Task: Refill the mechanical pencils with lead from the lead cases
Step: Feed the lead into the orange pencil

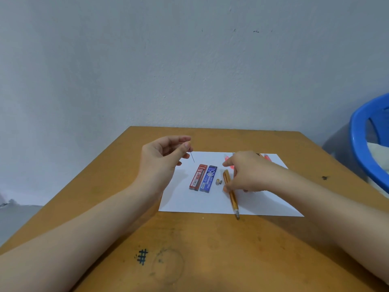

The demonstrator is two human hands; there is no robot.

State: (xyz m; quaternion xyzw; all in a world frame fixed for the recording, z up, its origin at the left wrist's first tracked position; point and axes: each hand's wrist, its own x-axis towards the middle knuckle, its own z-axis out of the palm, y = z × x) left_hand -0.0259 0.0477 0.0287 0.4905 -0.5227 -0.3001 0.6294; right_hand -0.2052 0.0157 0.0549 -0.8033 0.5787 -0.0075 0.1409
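1. Pinches a lead [192,158] between thumb and forefinger of the left hand [166,157], with the other fingers curled in toward the palm.
2. Holds that hand raised over the far left corner of the paper [189,201], the lead slanting down and to the right, its lower end just beyond the red case [197,177] and apart from it.
3. Reaches down with the right hand [250,171] onto the pencil [230,192], thumb tip against the barrel's left side.
4. Seems to grasp the barrel between thumb and fingers, though the fingers' undersides stay hidden; forefinger stretched out to the left above the pencil's far end.
5. On the paper, lying flat: the orange pencil, tip toward the person and jutting past the paper's near edge onto the table [210,249].
6. Side by side and touching, left of the pencil: red case and blue case [209,179], both flat on the paper, long sides running away from the person.
7. Between blue case and pencil: two small pieces [219,182], one tan and one grey, close together.
8. Behind the right hand, partly hidden: pink pencils [267,157] on the paper's far edge.
9. At the right edge of view, beside the table: a blue basket [362,144].
10. Near the table's front: an inked hash mark [142,257].
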